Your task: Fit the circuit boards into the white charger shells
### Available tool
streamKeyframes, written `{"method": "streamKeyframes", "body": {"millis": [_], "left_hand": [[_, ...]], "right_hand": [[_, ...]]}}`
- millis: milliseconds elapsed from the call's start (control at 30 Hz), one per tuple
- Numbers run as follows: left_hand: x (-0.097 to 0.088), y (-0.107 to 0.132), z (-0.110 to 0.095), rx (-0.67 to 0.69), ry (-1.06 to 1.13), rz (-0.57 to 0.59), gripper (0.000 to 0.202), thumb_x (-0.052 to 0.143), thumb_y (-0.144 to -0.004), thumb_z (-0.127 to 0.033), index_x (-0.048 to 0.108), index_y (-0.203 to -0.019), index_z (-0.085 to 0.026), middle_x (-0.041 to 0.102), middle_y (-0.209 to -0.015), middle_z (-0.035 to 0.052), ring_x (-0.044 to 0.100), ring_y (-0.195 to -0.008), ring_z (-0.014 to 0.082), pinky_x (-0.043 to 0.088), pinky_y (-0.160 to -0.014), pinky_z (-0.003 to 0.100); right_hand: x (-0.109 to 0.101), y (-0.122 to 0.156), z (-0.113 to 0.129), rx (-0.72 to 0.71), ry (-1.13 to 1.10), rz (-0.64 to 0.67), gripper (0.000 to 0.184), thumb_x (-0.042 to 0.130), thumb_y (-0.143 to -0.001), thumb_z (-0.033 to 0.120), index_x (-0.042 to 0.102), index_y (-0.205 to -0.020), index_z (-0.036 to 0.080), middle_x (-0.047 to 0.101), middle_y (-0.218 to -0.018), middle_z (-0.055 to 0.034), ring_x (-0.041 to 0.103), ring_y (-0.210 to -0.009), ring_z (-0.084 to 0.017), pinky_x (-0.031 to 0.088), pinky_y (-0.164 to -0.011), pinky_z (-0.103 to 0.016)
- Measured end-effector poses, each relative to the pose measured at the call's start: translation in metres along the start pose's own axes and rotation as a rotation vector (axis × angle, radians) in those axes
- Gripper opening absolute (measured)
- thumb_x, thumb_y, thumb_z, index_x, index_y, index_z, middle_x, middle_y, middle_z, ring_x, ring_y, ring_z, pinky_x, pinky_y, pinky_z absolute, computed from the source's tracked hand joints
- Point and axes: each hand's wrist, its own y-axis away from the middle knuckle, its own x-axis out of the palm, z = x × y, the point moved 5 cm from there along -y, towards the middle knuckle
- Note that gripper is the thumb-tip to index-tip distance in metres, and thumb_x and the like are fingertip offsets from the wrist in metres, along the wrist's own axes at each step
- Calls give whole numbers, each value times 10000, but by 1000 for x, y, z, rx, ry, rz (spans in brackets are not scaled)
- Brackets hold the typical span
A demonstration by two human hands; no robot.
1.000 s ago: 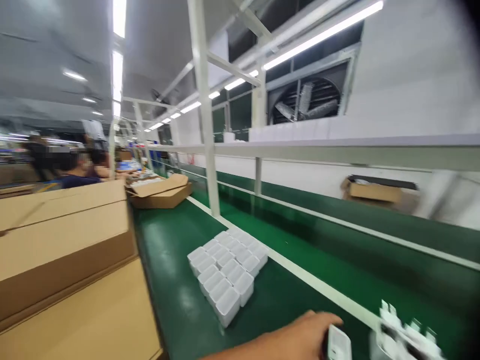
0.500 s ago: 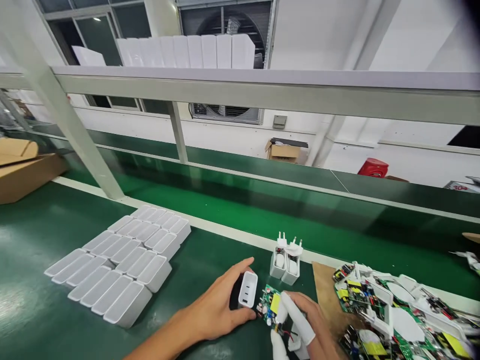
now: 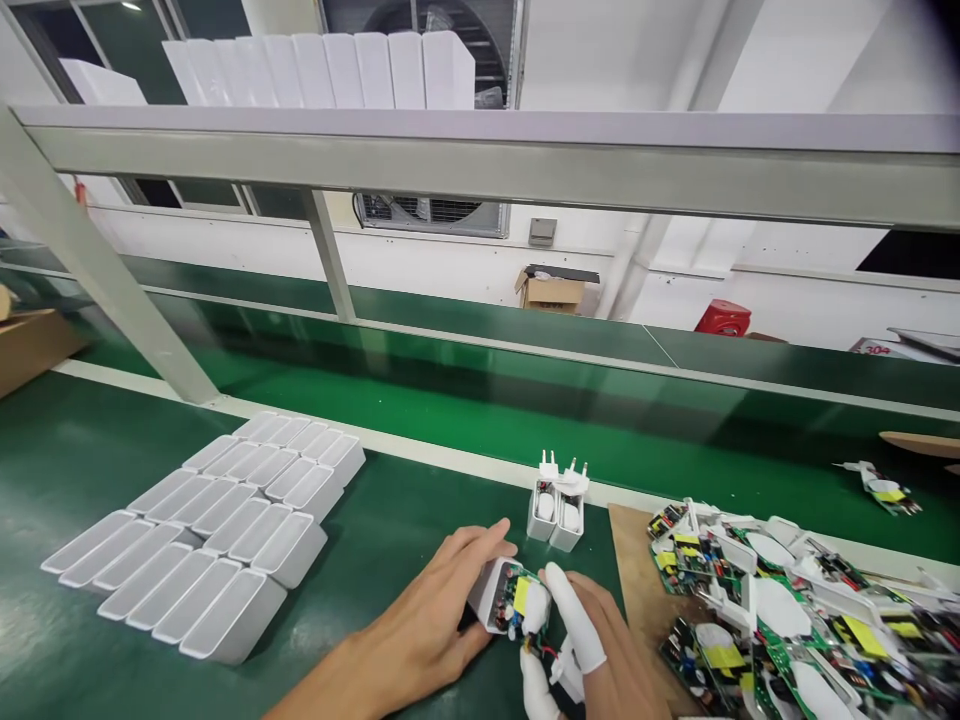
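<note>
My left hand point(image 3: 431, 620) grips a white charger casing point(image 3: 487, 598) at the bottom centre of the green table. My right hand point(image 3: 592, 655), with white finger cots on two fingers, holds a circuit board point(image 3: 523, 603) with a yellow part, its end inside the casing's open mouth. Just behind my hands stand two assembled white plug units point(image 3: 556, 505) with their prongs up. To the left lie several rows of empty white casings point(image 3: 206, 540) laid side by side.
A heap of circuit boards with white plug caps point(image 3: 787, 610) lies on a brown board point(image 3: 637, 590) at the right. The green conveyor belt point(image 3: 525, 400) runs behind, a lone board point(image 3: 881, 488) on it. White boxes point(image 3: 315, 70) line the overhead shelf. A cardboard box point(image 3: 34, 345) sits far left.
My view swung right and down from the cardboard boxes to the work area. My hands came together and the circuit board now sits in the casing's opening.
</note>
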Motion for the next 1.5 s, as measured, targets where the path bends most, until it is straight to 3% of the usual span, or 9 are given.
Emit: {"method": "streamKeyframes", "body": {"millis": [667,933,1100,1333,1500], "left_hand": [[2,-2,-5,9,-53,13,978,581,-971,-15,30,-1690,-383,590,-1478,84,501,-1406,290,466,-1192,534],[5,-1,-5,-7,2,28,942,586,-994,-31,46,-1687,-374,576,-1480,67,472,-1411,265,435,-1211,500],[7,-1,-2,5,14,21,941,592,-994,-36,49,-1693,-355,563,-1492,85,454,-1427,273,446,-1199,491],[7,-3,-1,24,10,7,949,620,-986,-48,65,-1694,-350,568,-1483,93,481,-1388,271,456,-1187,498],[9,-2,1,18,15,6,933,616,-993,-64,68,-1697,-336,560,-1484,101,465,-1392,276,443,-1189,509]], "right_hand": [[2,3,3,25,-9,6,654,501,-963,135,359,-1601,110,705,-1268,-190,687,-1205,-347,654,-929,-468],[-2,0,1,58,-68,18,613,491,-980,123,372,-1581,117,691,-1286,-185,655,-1235,-334,642,-956,-490],[-9,-7,4,-8,-58,2,635,519,-975,122,363,-1591,106,695,-1255,-185,679,-1183,-319,663,-916,-454],[-13,-10,6,37,-53,-9,594,504,-994,140,384,-1575,102,702,-1248,-199,688,-1175,-347,680,-891,-506],[-20,-16,6,15,-55,17,576,506,-980,128,398,-1544,80,719,-1218,-210,726,-1137,-342,705,-846,-472]]}}
